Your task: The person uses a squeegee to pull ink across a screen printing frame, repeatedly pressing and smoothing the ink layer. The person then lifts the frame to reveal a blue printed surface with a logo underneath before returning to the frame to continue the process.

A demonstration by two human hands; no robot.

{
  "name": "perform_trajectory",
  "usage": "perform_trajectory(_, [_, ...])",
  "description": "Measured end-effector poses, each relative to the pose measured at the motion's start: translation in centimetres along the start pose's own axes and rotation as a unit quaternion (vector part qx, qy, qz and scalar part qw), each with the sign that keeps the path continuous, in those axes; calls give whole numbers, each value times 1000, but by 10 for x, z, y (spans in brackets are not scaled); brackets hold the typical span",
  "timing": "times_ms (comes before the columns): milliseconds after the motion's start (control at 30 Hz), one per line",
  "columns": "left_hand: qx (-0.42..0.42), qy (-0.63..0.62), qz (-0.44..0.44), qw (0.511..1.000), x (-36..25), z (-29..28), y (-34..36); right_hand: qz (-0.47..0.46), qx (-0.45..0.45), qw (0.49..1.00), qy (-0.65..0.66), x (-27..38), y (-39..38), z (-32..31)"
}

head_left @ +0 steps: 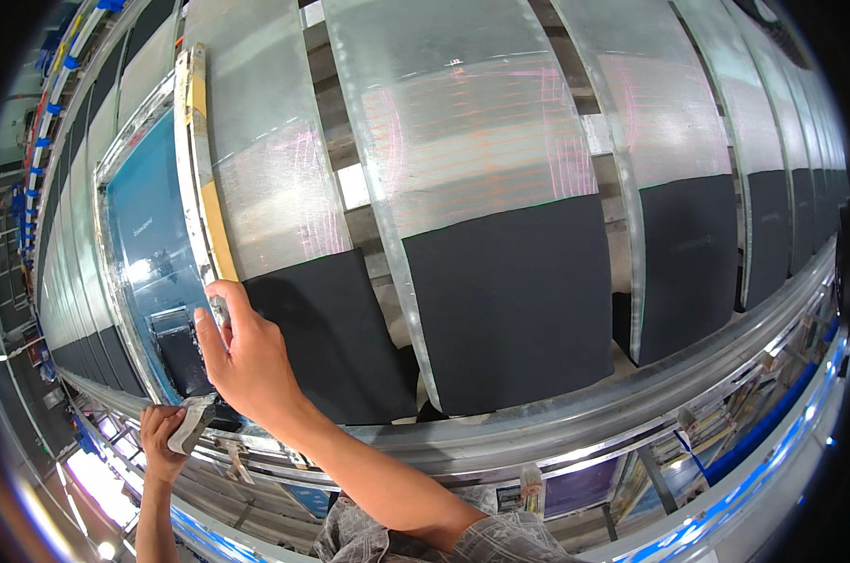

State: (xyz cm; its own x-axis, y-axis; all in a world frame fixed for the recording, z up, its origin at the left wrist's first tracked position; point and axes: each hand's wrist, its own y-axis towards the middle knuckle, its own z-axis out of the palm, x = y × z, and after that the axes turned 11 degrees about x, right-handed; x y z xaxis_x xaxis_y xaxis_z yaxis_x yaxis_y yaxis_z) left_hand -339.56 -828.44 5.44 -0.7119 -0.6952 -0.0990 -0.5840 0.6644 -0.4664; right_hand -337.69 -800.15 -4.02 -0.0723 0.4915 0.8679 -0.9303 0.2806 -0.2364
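A silkscreen frame (188, 159) with blue mesh (143, 220) lies tilted across the boards on the left, yellow tape along its right side. My right hand (246, 357) is closed on the near part of that right side, thumb and fingers round the metal bar. My left hand (160, 439) is lower and further left, its fingers wrapped round a squeegee (193, 424) with a pale holder. The squeegee is just off the frame's near end. A dark, inked-looking rectangle (181, 357) shows in the mesh near that end.
Grey boards (481, 122) marked with pink and orange lines stand in a long row. Dark fabric pieces (514, 300) cover their near ends, with gaps between boards. A metal rail (537, 432) runs along the near edge. Below it are shelves holding more frames (580, 488).
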Motion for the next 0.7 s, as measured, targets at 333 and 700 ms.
perform_trajectory(333, [-21,-32,6,999,0,5,-5,7,5,1000,-29,5,-2,-1])
perform_trajectory(700, [3,-83,17,996,1,4,-9,-3,-41,984,-175,7,10,-8])
